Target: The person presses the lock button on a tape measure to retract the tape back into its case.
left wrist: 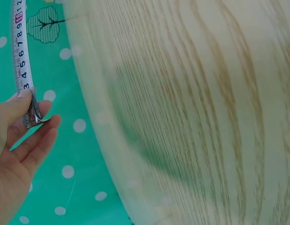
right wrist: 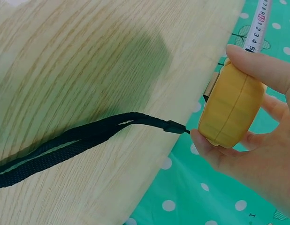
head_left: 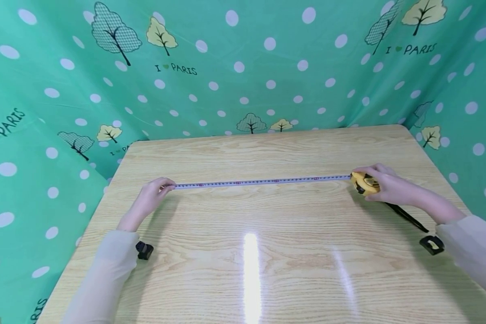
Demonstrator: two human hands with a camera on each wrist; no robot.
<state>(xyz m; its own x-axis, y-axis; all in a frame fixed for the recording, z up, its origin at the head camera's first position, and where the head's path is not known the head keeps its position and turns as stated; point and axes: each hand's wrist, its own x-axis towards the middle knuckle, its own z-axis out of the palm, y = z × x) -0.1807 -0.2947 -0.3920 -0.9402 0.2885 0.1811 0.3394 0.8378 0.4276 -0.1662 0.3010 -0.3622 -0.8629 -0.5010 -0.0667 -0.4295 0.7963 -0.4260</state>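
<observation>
A yellow tape measure is gripped by my right hand on the right side of the table. Its white blade stretches almost straight across to my left hand, which pinches the end near the metal hook. In the left wrist view the thumb lies on the blade just below the 3 mark, with the fingers behind. The right wrist view shows the thumb and fingers around the yellow case. A black wrist strap hangs from the case.
The wood-grain table lies under both hands. Green dotted cloth hangs behind and at the sides. Black wrist devices sit at both sleeves, the right one near the strap. A bright light reflection crosses the table's front.
</observation>
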